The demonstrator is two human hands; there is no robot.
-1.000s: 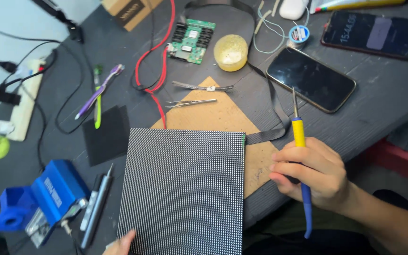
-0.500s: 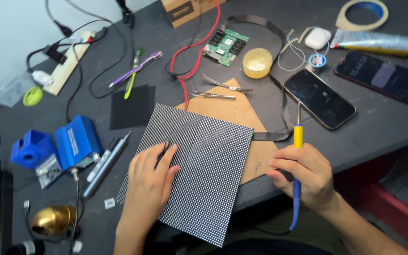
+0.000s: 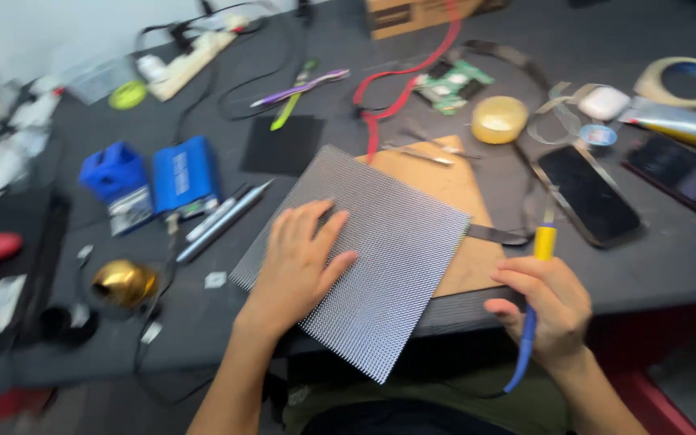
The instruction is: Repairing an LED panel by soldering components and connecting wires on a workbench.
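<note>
- The left hand (image 3: 304, 262) lies flat, palm down and fingers spread, on the dotted grey panel (image 3: 380, 250); it presses on the panel's left half and grips nothing.
- The panel sits turned like a diamond at the near edge of the dark tabletop (image 3: 670, 258); its lowest corner hangs out past that edge, and its far right part overlaps a brown board (image 3: 453, 181).
- The right hand (image 3: 545, 310) is curled around a soldering iron (image 3: 535, 302) with a yellow collar and blue handle; fingers and thumb pinch the shaft, the tip pointing away toward the far side, the blue cord trailing down off the near edge.
- Just beyond the iron's tip lies a black phone (image 3: 588, 193), screen dark, toward the right of the tabletop; a second phone (image 3: 686, 181) lies nearer the right edge.
- On the board's far end rest metal tweezers (image 3: 420, 151); beyond them stand a round yellow tin (image 3: 499, 119) and a small green circuit board (image 3: 451, 82), with a red cable (image 3: 400, 89) running to the far edge.
- Left of the panel lie two grey pen-like tools (image 3: 223, 219), a blue box (image 3: 184, 173) and a brass-coloured ball (image 3: 122, 282), probably wire wool, though blur hides detail.
- A tape roll (image 3: 682, 80) sits in the far right corner.
</note>
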